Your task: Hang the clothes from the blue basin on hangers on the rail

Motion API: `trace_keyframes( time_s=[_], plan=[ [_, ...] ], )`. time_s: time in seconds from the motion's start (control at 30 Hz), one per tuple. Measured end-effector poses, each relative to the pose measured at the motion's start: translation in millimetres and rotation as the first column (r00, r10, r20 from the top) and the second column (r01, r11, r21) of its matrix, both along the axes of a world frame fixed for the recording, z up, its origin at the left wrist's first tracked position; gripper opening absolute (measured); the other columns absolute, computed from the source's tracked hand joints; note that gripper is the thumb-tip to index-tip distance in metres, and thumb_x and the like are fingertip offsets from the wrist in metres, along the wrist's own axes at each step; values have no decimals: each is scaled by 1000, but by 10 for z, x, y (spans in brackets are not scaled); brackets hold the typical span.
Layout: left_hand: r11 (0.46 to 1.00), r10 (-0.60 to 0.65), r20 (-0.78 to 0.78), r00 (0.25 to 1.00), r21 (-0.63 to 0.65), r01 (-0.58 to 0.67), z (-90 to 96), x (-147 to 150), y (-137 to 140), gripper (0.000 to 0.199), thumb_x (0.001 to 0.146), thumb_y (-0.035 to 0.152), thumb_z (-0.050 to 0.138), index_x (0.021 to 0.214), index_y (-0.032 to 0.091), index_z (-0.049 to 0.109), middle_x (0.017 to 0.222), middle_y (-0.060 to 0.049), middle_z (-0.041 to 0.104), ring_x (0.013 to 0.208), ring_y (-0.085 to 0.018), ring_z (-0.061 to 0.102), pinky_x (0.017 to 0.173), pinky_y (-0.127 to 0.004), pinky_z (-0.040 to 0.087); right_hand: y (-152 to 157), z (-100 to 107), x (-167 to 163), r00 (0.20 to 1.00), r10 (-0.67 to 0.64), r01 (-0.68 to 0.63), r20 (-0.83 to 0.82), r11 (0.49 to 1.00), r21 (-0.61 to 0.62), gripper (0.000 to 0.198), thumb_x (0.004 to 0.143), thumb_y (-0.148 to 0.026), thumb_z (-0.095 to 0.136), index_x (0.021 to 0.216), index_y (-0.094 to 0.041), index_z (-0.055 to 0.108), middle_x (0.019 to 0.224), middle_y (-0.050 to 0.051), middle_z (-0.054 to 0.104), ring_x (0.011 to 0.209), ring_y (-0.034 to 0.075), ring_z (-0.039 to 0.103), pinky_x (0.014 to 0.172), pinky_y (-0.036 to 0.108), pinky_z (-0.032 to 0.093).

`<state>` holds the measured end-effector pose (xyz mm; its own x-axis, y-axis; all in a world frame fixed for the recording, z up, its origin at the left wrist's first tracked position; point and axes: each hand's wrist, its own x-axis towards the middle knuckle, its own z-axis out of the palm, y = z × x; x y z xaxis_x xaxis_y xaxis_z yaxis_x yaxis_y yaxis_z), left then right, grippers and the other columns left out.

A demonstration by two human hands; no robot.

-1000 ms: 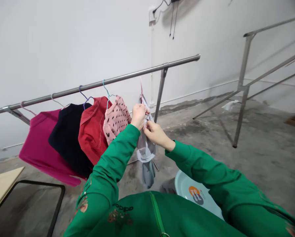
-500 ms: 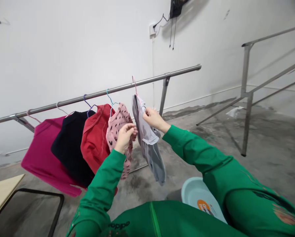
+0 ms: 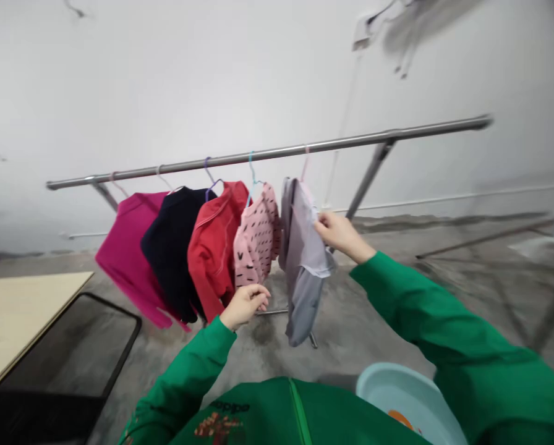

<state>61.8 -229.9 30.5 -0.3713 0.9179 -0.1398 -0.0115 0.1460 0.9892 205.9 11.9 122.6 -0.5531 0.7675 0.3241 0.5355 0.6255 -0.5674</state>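
My right hand [image 3: 344, 236] pinches the upper edge of a grey long-sleeved shirt [image 3: 305, 232], which hangs from a pink hanger [image 3: 305, 162] on a metal rail [image 3: 277, 152]. Lower and to the left, my left hand [image 3: 247, 304] is in front of the hem of a pink shirt with black marks [image 3: 256, 241]. Its fingers are loosely bent and a little apart, with nothing visible in them. The pink shirt hangs on a blue hanger [image 3: 251, 167], beside the grey one.
Further left on the rail hang a red top [image 3: 214, 241], a dark navy top [image 3: 175, 238] and a magenta top [image 3: 131, 247]. A light blue basin [image 3: 397, 377] stands on the floor at lower right. A pale tabletop [image 3: 31, 309] with a black frame is at left.
The view has swung left, showing the rail's left end. My left hand has dropped from beside the pink shirt's middle to its hem. My right hand stays at the grey shirt's edge.
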Motion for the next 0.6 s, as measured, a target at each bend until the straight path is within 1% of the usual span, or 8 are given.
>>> trace_keyframes(
  time_s=[0.1, 0.17, 0.2, 0.27, 0.33, 0.43, 0.5, 0.6],
  plan=[
    [999, -36, 5, 999, -41, 36, -157, -20, -256, 31, 69, 42, 70, 79, 13, 62, 63, 1, 60, 55, -9, 55, 59, -23, 44, -249, -22, 250, 995, -98, 97, 24, 995, 34, 22, 81, -41, 49, 90, -21, 51, 86, 10, 62, 80, 25, 59, 71, 37, 43],
    [998, -32, 10, 999, -59, 32, -299, -25, -446, 36, 69, 46, 69, 80, 13, 62, 64, 0, 60, 57, -9, 56, 59, -24, 43, -542, -143, 490, 984, -101, 118, -146, 987, 112, 24, 81, -45, 48, 95, -26, 50, 89, 10, 62, 84, 27, 60, 75, 41, 46],
    [997, -23, 23, 999, -76, 25, -381, -20, -543, 38, 69, 49, 68, 80, 13, 61, 64, 0, 60, 56, -9, 56, 59, -24, 43, -714, -251, 604, 978, -37, 60, -206, 992, 107, 22, 81, -47, 49, 93, -29, 50, 85, 9, 61, 79, 26, 60, 75, 42, 48],
    [992, -3, 59, 998, -126, 11, -559, 1, -729, 40, 70, 52, 66, 79, 13, 59, 63, 0, 59, 55, -9, 55, 57, -24, 41, -1070, -553, 764, 956, 176, -189, -234, 981, -38, 18, 83, -50, 46, 86, -34, 51, 75, 7, 61, 67, 26, 58, 63, 40, 49],
    [984, 16, 71, 997, -179, -3, -727, 35, -886, 40, 71, 52, 65, 79, 13, 59, 63, 1, 59, 53, -9, 54, 56, -23, 39, -1382, -906, 799, 879, 466, -473, -100, 832, -289, 23, 84, -49, 45, 82, -29, 56, 69, 5, 62, 59, 21, 58, 58, 35, 48],
    [974, 66, 65, 996, -222, -50, -908, 113, -1039, 37, 73, 49, 64, 80, 13, 58, 62, 2, 57, 53, -9, 53, 56, -23, 38, -1679, -1297, 683, 751, 661, -566, -6, 638, -522, 33, 85, -52, 45, 75, -23, 59, 62, 2, 59, 54, 17, 55, 56, 31, 46],
    [970, 113, 58, 992, -224, -97, -965, 195, -1084, 35, 73, 47, 64, 79, 14, 58, 62, 3, 56, 54, -9, 53, 57, -23, 40, -1759, -1368, 586, 704, 709, -562, 41, 592, -577, 32, 85, -51, 46, 79, -24, 61, 66, 2, 61, 55, 16, 56, 52, 29, 44],
    [963, 172, 44, 984, -216, -158, -941, 321, -1105, 33, 73, 46, 64, 79, 14, 58, 63, 2, 56, 56, -9, 54, 59, -24, 42, -1768, -1269, 479, 630, 764, -609, 139, 597, -523, 23, 87, -47, 54, 91, -27, 64, 87, 3, 66, 74, 17, 62, 57, 27, 49]
  ],
)
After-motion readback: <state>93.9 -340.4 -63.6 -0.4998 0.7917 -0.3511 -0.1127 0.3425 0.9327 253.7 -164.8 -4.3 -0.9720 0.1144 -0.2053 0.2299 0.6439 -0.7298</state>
